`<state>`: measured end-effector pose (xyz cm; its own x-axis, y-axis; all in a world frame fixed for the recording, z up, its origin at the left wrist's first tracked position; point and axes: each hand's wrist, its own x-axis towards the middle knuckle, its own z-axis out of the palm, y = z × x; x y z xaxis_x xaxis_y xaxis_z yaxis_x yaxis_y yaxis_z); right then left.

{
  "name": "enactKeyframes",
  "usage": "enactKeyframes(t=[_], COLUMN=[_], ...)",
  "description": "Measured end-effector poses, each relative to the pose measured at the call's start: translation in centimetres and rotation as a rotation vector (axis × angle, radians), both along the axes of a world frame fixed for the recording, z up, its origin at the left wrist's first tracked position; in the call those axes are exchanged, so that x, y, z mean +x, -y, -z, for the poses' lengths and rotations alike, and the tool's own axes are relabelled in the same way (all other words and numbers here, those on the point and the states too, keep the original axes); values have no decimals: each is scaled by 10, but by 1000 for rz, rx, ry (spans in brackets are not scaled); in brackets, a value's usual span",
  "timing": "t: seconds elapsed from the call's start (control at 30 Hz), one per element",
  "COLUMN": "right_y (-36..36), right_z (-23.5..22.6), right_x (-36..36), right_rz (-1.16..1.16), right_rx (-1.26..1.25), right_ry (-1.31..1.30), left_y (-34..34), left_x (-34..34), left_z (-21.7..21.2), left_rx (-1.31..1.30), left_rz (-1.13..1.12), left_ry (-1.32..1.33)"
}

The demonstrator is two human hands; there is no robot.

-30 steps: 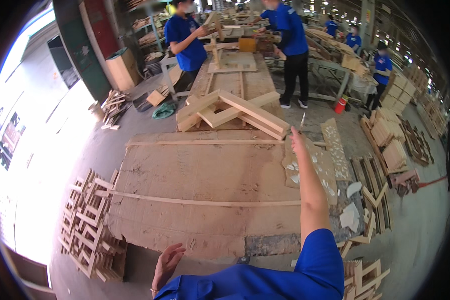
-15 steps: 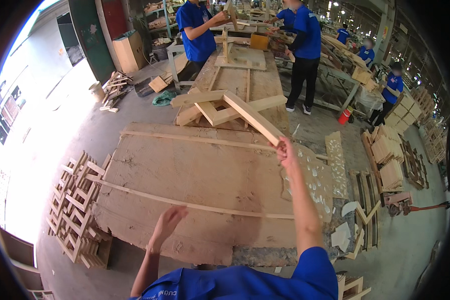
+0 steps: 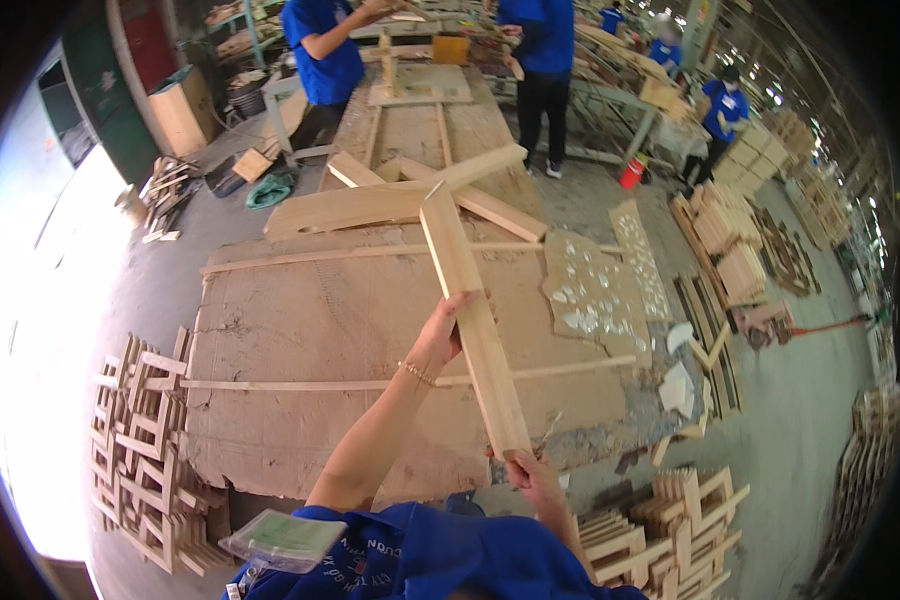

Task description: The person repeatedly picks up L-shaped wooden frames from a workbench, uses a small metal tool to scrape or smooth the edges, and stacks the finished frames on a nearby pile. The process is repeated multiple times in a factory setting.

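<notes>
Both my hands hold a pale wooden bar (image 3: 456, 255), which slants from the pile of pieces down toward my body. My left hand (image 3: 444, 332) is wrapped round its middle, with a beaded bracelet at the wrist. Its near end is gripped by my right hand (image 3: 532, 476). At the far end the bar meets another wooden piece (image 3: 350, 208) in a corner; I cannot tell whether the two are joined. Crossed wooden pieces (image 3: 495, 208) lie just behind, on the far part of the bench.
Brown cardboard (image 3: 300, 330) covers the near bench, with thin wooden strips (image 3: 270, 385) across it. Stacks of angled wooden frames stand on the left (image 3: 145, 440) and lower right (image 3: 675, 530). Co-workers in blue (image 3: 320, 55) stand beyond. A red container (image 3: 632, 173) is on the floor.
My right hand has drawn the bar's near end toward my body, and the bar has turned steeper. My left hand, free before, now grips its middle. The view has shifted right.
</notes>
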<state>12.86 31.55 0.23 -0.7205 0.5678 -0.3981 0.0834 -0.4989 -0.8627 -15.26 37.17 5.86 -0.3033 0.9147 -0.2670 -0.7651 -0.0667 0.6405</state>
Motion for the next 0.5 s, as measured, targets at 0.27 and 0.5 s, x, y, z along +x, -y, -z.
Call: enactKeyframes(t=[0.27,0.5], right_y=[-32,-38], right_z=[-37,-129], right_x=[25,-89], right_rz=[390,489], right_rx=[480,1153], right_ry=[267,25], left_y=[118,148], left_x=[40,59], left_z=[6,-5], left_rx=[97,148], left_rz=[253,383], left_ry=[-129,-107])
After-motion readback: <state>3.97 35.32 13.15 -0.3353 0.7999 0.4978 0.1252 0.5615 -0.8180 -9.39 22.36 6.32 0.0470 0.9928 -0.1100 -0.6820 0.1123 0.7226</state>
